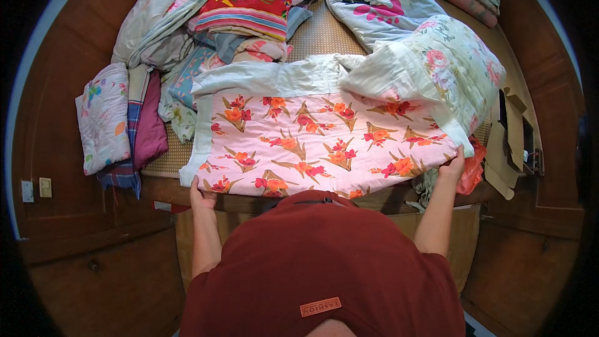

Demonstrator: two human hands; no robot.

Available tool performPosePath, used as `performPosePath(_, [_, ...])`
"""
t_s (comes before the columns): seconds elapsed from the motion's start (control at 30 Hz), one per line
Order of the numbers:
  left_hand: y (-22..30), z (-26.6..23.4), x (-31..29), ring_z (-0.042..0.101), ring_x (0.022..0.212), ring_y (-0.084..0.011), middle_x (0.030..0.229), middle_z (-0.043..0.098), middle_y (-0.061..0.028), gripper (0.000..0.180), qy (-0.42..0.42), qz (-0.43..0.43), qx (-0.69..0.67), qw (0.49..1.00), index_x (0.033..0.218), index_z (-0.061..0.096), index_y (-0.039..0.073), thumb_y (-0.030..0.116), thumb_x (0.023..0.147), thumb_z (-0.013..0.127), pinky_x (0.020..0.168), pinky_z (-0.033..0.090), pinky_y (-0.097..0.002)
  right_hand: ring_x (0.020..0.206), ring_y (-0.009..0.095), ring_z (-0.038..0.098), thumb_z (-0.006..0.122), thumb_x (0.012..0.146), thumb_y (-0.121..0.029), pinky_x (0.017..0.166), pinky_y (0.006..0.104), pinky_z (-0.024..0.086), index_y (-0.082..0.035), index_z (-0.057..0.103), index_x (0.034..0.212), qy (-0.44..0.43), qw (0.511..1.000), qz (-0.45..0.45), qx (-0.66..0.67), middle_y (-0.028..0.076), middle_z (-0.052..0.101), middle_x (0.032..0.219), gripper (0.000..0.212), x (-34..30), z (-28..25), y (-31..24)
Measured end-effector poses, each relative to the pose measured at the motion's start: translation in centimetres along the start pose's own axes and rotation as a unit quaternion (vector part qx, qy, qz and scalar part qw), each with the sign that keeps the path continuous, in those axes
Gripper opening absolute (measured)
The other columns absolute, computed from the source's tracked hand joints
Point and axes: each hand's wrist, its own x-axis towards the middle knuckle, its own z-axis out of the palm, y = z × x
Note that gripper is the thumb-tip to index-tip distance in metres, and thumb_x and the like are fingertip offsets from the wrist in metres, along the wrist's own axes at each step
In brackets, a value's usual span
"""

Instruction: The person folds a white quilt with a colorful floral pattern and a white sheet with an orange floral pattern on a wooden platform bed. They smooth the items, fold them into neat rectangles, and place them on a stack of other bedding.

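Note:
A pink sheet (324, 150) with red and orange flowers and a wide white border lies spread in front of me on the bed-like platform. At its near left corner, my left hand (201, 195) grips the edge, fingers partly hidden under the cloth. My right hand (454, 163) pinches the white border at the near right corner, lifted slightly higher than the left. The far white edge is rumpled. On the right, a folded-back flap of white cloth (393, 72) covers part of the pattern and touches a flowered pillow-like bundle (465, 68).
Piled bedding with a red embroidered cushion (246, 3) stands at the far left. Folded quilts (103, 118) sit by the left edge. A grey quilt (380, 0) lies at the back. Opened cardboard (502, 150) and an orange plastic bag (472, 168) are at the right.

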Motion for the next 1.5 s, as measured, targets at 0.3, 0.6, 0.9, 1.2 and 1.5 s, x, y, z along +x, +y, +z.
performPosePath(0.3, [6.0,11.6,2.0,0.055,0.094,-0.0204,0.104,0.055,-0.0086,0.036,-0.11,0.093,0.096,0.985,0.108,0.047,0.004,0.024,0.08,0.058,0.077,0.049,-0.0331,0.072,0.017,0.057,0.061,0.078,-0.018,0.062,0.0289,0.049,0.001,0.055,0.091,-0.128,0.98,-0.088,-0.122,0.007,0.057,0.086,0.024,-1.1,12.3,0.8])
performPosePath(0.6, [17.9,8.4,-7.3,0.051,0.1,-0.0273,0.121,0.043,-0.0089,0.058,-0.109,0.305,0.044,0.945,0.12,0.04,0.009,0.045,0.078,0.056,0.075,0.049,-0.0414,0.097,0.023,0.053,0.042,0.089,-0.027,0.085,0.0383,0.042,0.001,0.045,0.114,-0.189,0.98,-0.045,-0.035,0.012,0.053,0.109,0.038,-3.7,3.3,-6.4])
performPosePath(0.9, [9.5,-4.7,0.2,0.059,0.064,-0.0144,0.082,0.061,-0.0042,0.039,0.17,0.258,0.156,0.938,0.096,0.057,0.005,0.031,0.07,0.07,0.046,0.045,-0.0235,0.065,0.02,0.057,0.06,0.076,-0.017,0.049,0.0358,0.048,-0.008,0.051,0.09,0.163,0.917,0.138,-0.336,0.006,0.057,0.078,0.019,-5.8,-16.6,9.8])
performPosePath(1.2, [7.6,-9.0,1.4,0.057,0.06,-0.0171,0.078,0.06,-0.009,0.034,0.276,0.264,0.242,0.892,0.087,0.059,0.001,0.027,0.069,0.071,0.044,0.043,-0.0287,0.052,0.021,0.052,0.06,0.07,-0.01,0.041,0.0336,0.039,-0.009,0.048,0.089,0.173,0.844,0.188,-0.472,0.008,0.055,0.072,0.022,-6.5,-16.0,8.5])
performPosePath(1.5, [6.7,-18.1,3.2,0.053,0.056,-0.0179,0.071,0.057,-0.0048,0.021,0.329,0.043,0.331,0.884,0.08,0.056,0.002,0.022,0.075,0.063,0.046,0.041,-0.0325,0.057,0.027,0.058,0.062,0.064,-0.011,0.044,0.0436,0.042,-0.001,0.057,0.081,0.302,0.724,0.193,-0.589,0.013,0.06,0.073,0.02,-5.2,-22.7,9.3])
